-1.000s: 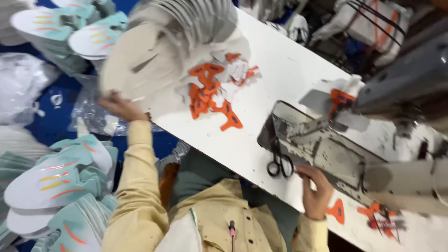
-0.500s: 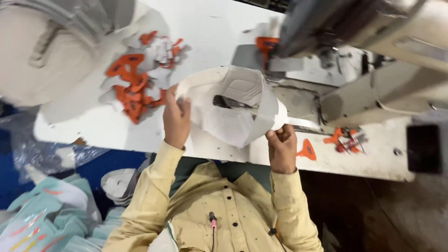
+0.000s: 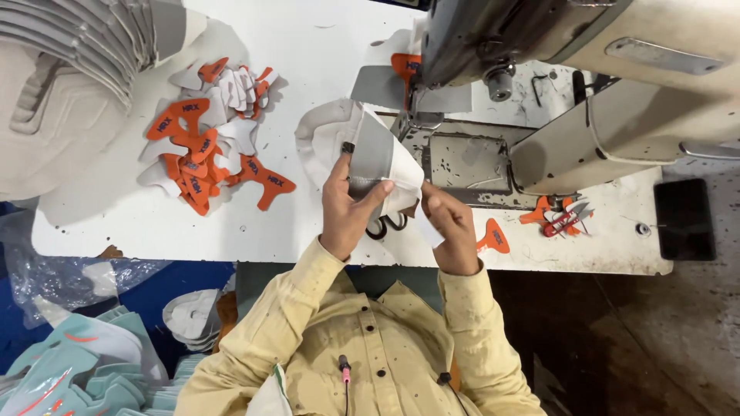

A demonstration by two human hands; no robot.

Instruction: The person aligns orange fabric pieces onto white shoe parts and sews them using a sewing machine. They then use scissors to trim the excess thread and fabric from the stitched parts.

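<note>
A pile of orange tabs (image 3: 204, 166) lies left on the white tabletop (image 3: 324, 46). The left hand (image 3: 347, 212) fingers pinch a white-grey fabric piece (image 3: 374, 158) held near the sewing machine (image 3: 586, 85); the right hand (image 3: 451, 227) fingers pinch its lower edge.

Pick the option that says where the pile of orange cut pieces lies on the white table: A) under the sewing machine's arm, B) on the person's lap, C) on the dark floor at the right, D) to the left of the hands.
D: the orange pieces lie on the table left of the left hand and right hand, which hold a white-and-grey shoe piece before the sewing machine.
</note>
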